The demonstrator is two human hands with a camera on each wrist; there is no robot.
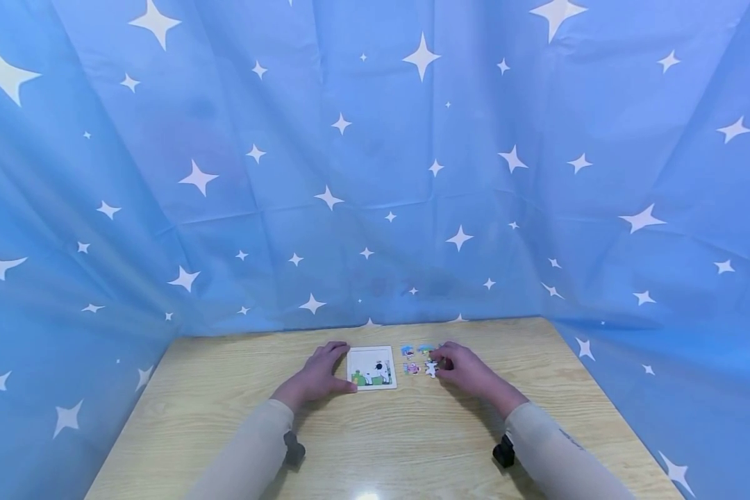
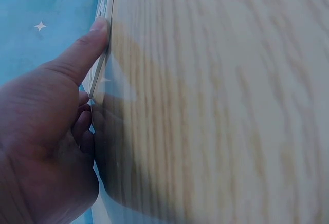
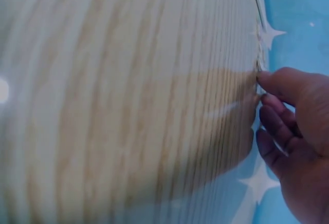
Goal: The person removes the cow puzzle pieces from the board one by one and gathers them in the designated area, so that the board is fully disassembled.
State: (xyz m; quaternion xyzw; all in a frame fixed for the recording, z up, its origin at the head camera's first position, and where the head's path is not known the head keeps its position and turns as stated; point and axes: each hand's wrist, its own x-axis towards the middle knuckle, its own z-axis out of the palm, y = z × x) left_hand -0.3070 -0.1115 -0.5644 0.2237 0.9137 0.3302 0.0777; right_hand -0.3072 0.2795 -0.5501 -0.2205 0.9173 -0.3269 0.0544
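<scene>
A white-framed jigsaw puzzle board (image 1: 370, 356) lies flat on the table, with fitted pieces showing a cow and green ground along its lower part. My left hand (image 1: 319, 375) holds it at the left side, thumb at the near corner and fingers by the far corner. In the left wrist view the thumb (image 2: 85, 52) reaches along the board's edge. Just right of the board, my right hand (image 1: 465, 369) pinches a white puzzle piece (image 1: 432, 368) between thumb and fingers. Its fingertips (image 3: 264, 77) meet low over the tabletop in the right wrist view.
Several loose puzzle pieces (image 1: 411, 368) lie between the board and my right hand, with blue and pink patches on them. The wooden table (image 1: 381, 430) ends at a blue star-printed curtain (image 1: 375, 173) behind and on both sides. Dark wrist devices (image 1: 503, 451) hang under both sleeves.
</scene>
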